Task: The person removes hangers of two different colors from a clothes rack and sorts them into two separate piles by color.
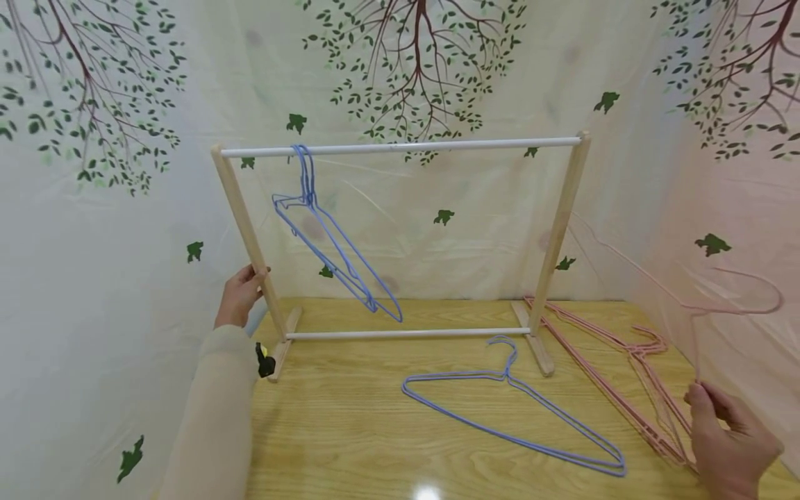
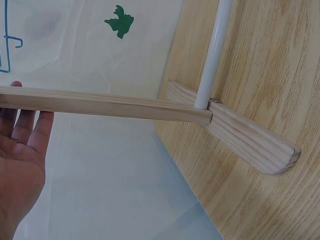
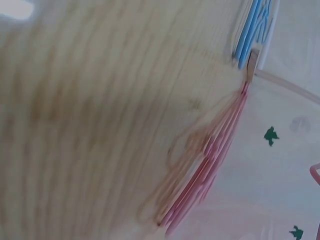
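My left hand (image 1: 240,297) grips the left wooden post (image 1: 240,215) of a small clothes rack. In the left wrist view the fingers of that hand (image 2: 22,155) pass behind the post, one fingertip showing above it. On the right, my right hand (image 1: 728,441) pinches a pink wire hanger (image 1: 780,298) between thumb and fingers, raised above the table with its hook to the right. Several blue hangers (image 1: 309,198) hang near the left end of the rack's white top bar (image 1: 437,146). The right hand itself is out of the right wrist view.
Blue hangers (image 1: 507,373) lie stacked on the wooden table (image 1: 337,430) before the rack. Several pink hangers (image 1: 634,349) lie beside the rack's right foot (image 1: 540,355). A patterned curtain (image 1: 387,229) surrounds the table. Near the left foot is a small black object (image 1: 265,364).
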### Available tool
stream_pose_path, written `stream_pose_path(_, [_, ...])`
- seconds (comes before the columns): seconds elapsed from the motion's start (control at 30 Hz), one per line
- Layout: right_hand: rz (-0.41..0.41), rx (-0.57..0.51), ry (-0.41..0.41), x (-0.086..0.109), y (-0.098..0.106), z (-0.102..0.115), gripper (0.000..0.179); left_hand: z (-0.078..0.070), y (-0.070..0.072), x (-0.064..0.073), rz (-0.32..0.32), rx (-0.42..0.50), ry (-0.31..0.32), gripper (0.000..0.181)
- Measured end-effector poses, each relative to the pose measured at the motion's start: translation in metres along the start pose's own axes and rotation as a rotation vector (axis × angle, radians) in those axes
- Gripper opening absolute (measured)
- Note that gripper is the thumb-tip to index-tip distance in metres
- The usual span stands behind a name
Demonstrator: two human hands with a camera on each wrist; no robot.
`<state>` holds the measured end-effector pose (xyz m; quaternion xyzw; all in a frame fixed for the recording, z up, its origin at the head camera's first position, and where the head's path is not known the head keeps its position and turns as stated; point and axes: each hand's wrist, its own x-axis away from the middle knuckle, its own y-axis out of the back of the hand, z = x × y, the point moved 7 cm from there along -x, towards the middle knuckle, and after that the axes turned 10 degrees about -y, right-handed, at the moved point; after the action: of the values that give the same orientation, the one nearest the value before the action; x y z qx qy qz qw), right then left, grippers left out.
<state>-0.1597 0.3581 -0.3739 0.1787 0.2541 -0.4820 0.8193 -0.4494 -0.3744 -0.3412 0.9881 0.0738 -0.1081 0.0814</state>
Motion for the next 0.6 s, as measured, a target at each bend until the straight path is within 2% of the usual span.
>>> stream_pose_path(0.13, [-0.033, 0.02, -0.081, -0.005, 0.009, -0.006, 0.017, -0.001, 0.0, 0.001, -0.002, -0.006, -0.009, 0.052])
stream_pose_path(0.23, [-0.025, 0.062, -0.103, -0.008, 0.011, -0.012, 0.017, -0.001, 0.0, 0.0, -0.007, 0.0, 0.003, 0.052])
stream_pose_path(0.43, [0.072, 0.136, -0.195, -0.015, 0.003, -0.038, 0.017, 0.001, 0.0, -0.003, -0.006, 0.009, 0.021, 0.052])
stream_pose_path(0.6, [0.149, 0.203, -0.168, -0.02, -0.009, -0.044, 0.017, 0.002, -0.001, -0.006, 0.006, 0.014, 0.014, 0.052])
